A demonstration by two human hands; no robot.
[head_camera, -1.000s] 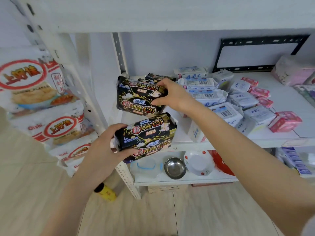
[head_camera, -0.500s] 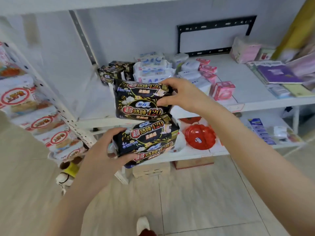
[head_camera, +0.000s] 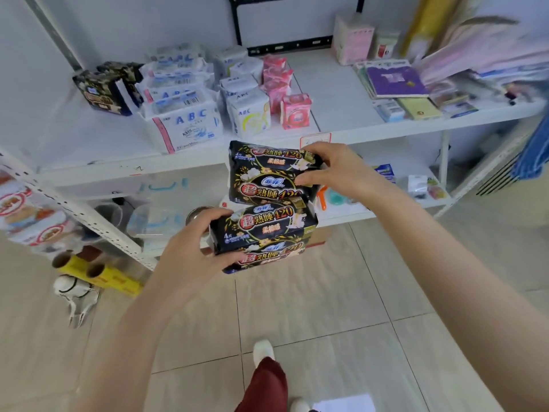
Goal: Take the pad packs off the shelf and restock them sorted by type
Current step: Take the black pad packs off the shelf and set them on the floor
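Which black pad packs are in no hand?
The black packs on the shelf, left of the white ABC packs; the left hand and right hand grip the other black packs.

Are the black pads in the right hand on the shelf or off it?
Off. The right hand grips the black pads in front of the shelf edge.

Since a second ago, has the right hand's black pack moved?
Yes. The upper black pack in the right hand came outward off the shelf, now below its front edge.
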